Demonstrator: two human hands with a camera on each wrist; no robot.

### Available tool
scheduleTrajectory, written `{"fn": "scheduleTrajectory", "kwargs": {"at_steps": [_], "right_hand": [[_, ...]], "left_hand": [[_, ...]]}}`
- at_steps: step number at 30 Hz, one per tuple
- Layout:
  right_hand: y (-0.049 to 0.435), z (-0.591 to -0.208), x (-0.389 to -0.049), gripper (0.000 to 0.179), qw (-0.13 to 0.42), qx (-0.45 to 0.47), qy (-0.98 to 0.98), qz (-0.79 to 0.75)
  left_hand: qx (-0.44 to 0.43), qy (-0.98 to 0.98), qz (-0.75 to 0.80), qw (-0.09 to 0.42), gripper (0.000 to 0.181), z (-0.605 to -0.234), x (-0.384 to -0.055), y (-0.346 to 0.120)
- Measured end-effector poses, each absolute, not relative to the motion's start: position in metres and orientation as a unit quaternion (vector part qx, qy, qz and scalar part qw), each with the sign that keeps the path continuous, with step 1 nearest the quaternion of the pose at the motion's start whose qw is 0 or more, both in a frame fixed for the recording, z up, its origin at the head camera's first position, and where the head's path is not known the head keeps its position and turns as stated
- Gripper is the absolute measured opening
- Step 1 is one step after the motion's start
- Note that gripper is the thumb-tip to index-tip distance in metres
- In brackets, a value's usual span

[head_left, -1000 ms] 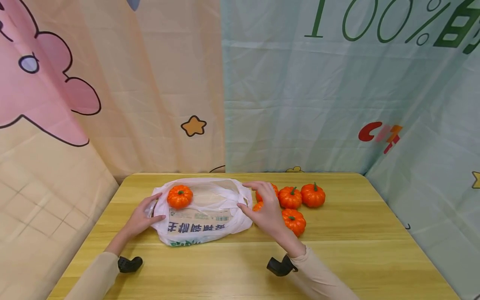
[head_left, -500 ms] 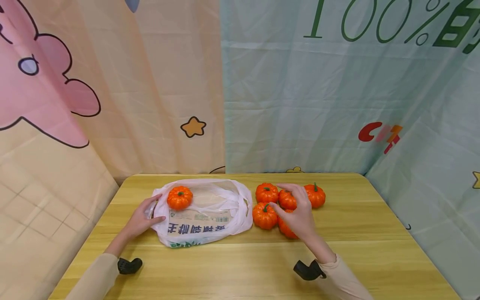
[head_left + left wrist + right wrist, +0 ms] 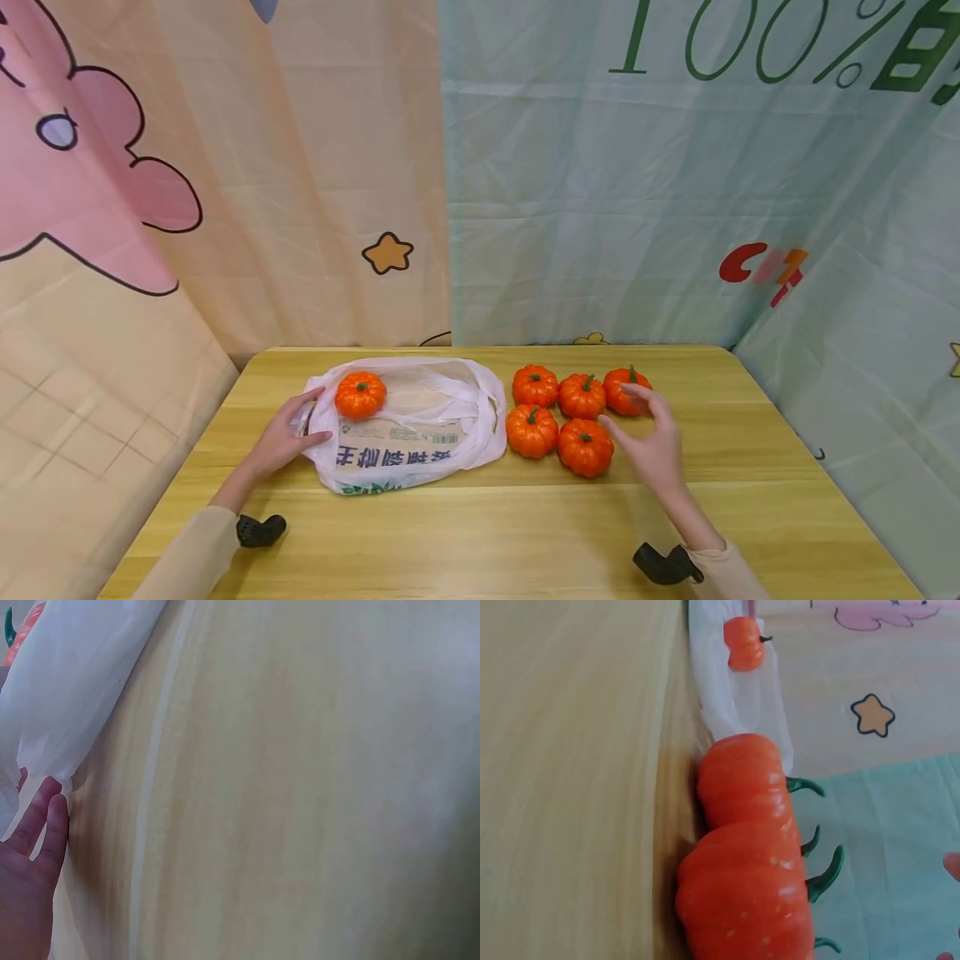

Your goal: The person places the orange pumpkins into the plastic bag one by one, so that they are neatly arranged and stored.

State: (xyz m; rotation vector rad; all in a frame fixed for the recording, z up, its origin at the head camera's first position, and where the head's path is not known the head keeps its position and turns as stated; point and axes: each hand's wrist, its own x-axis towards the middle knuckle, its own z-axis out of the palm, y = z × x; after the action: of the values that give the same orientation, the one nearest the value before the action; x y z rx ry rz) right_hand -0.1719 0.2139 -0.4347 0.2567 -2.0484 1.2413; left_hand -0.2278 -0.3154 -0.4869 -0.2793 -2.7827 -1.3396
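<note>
A white plastic bag (image 3: pixel 480 454) lies on the table at the left, its mouth spread. One small orange pumpkin (image 3: pixel 361 396) sits at its left end. My left hand (image 3: pixel 281 437) touches the bag's left edge, thumb and fingers apart; in the left wrist view its fingertips meet the white plastic (image 3: pixel 82 690). To the right of the bag stand several more pumpkins with green stems, among them a front one (image 3: pixel 585 448) and a far-right one (image 3: pixel 621 392). Beside that far-right pumpkin my right hand (image 3: pixel 656 442) hovers, thumb and fingers spread, holding nothing; its fingertips partly cover it.
Printed packaging with dark characters and a barcode (image 3: pixel 397 442) shows within the bag. The wooden table (image 3: pixel 465 542) reaches back to a printed curtain (image 3: pixel 570 208). Each wrist wears a black mount, one at the left (image 3: pixel 260 531) and one at the right (image 3: pixel 666 567).
My right hand has moved from the bag's right edge rightward past the pumpkins, which now show more fully. The left hand and bag stay in place.
</note>
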Motion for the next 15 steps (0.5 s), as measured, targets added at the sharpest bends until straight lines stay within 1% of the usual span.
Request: {"fn": "scheduleTrajectory", "kwargs": {"at_steps": [6,10,15], "right_hand": [[0.236,-0.455,-0.178,0.054,0.327,0.048,-0.799,0.502],[0.247,-0.461,-0.182,0.052,0.317,0.018,-0.803,0.505],[0.262,-0.466,-0.193,0.05,0.293,-0.032,-0.81,0.508]], "left_hand": [[-0.085,-0.897,-0.434,0.018,0.078,-0.488,-0.228,-0.316],[-0.087,-0.898,-0.431,0.017,0.079,-0.488,-0.229,-0.317],[-0.088,-0.899,-0.429,0.013,0.08,-0.486,-0.228,-0.316]]}}
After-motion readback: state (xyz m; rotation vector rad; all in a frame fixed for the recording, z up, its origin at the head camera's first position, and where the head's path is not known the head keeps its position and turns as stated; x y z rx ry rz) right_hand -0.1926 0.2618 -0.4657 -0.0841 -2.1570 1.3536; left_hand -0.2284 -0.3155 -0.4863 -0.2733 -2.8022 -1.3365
